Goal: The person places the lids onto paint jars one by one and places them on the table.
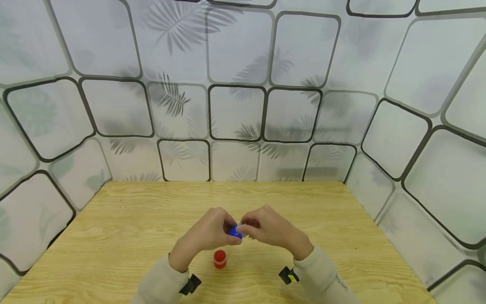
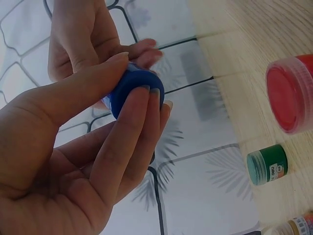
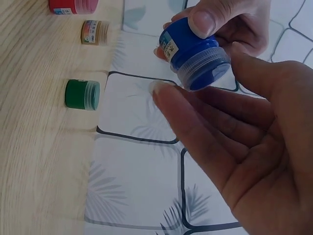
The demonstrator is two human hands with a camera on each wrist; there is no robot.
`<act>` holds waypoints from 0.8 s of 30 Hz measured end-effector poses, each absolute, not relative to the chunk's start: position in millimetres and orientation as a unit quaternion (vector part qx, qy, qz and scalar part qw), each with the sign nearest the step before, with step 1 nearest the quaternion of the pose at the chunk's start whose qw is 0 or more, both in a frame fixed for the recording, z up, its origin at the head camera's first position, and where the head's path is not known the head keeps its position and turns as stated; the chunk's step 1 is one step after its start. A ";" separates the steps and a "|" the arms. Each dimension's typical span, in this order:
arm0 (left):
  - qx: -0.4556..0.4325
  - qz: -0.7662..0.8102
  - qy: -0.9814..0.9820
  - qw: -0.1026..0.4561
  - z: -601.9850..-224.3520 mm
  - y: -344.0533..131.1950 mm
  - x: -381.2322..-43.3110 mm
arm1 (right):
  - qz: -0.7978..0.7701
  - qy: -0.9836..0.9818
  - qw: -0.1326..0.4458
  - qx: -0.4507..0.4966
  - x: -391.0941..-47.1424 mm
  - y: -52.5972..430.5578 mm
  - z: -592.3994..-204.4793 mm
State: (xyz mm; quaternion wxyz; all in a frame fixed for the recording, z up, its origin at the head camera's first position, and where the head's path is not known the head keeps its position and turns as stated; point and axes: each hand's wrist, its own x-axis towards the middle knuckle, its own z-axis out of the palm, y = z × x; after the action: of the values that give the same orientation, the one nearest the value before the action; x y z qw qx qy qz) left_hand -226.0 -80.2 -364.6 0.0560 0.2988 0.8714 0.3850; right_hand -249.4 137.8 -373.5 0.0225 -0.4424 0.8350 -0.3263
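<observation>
A small jar of blue paint [image 3: 183,41] with a clear screw lid [image 3: 204,68] is up above the table, tilted with its lid toward my right hand. My left hand [image 1: 209,232] grips the jar's body; its thumb lies on one side and its fingertips press the blue base in the left wrist view. Around the lid is my right hand [image 1: 271,228], thumb close to the lid's edge and forefinger on the opposite side, loosely spread with a gap showing. Whether the thumb touches the lid I cannot tell.
On the wooden table [image 1: 152,211] a red jar [image 1: 220,259] stands near my left wrist. A green jar [image 3: 81,94] and a yellowish jar [image 3: 95,32] appear in the wrist views. A patterned covering [image 1: 235,160] rises behind and beside the table.
</observation>
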 end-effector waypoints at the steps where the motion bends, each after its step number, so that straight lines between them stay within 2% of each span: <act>1: 0.298 0.386 0.871 0.057 -364.5 -80.4 -226.2 | -0.323 0.837 0.023 -0.440 -249.6 138.7 -373.3; 9: 0.286 0.399 0.869 0.064 -363.7 -83.5 -227.9 | -0.346 0.813 0.042 -0.466 -249.5 143.4 -371.5; 24: 0.287 0.393 0.872 0.056 -363.4 -82.3 -226.9 | -0.324 0.828 0.028 -0.457 -249.0 140.5 -370.7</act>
State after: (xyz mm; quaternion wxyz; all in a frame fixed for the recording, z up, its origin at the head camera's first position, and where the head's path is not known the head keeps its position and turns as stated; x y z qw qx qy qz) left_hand -226.9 -82.3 -363.4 0.0555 0.2870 0.8719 0.3930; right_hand -249.0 140.5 -370.7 0.0279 -0.4572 0.8279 -0.3237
